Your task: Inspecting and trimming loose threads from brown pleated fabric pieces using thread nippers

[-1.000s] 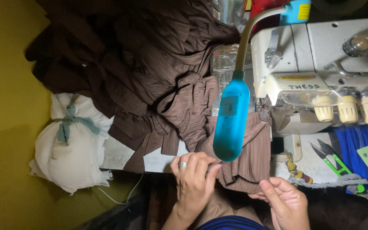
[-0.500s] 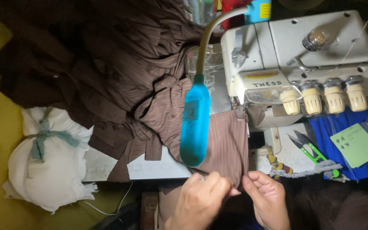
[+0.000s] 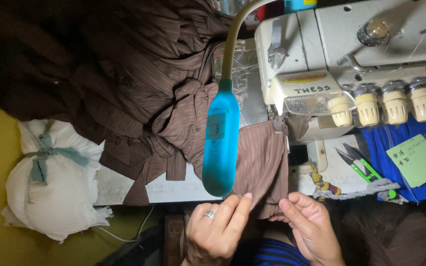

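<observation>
brown ribbed fabric point(image 3: 265, 157) hangs off the bench point(image 3: 173, 189) edge below the white sewing machine point(image 3: 351, 59); left hand point(image 3: 218, 229) and right hand point(image 3: 309, 226) both pinch its lower hem, keeping it taut, under the blue lamp point(image 3: 220, 143).

A small square label point(image 3: 216, 129) sits on the middle of the blue lamp head, the same pale blue as the lamp, with dark handwriting. A yellow oval badge point(image 3: 303, 78) lies on the cream sewing machine's front cover, and just below it dark lettering point(image 3: 311, 90) is written by hand on the casing. At the right edge, a light green paper note point(image 3: 416, 160) lies tilted on blue cloth, roughly rectangular, with handwriting in dark ink. At the left, a white tied bag point(image 3: 55, 184) stands bundled, knotted with a grey-green strip.
</observation>
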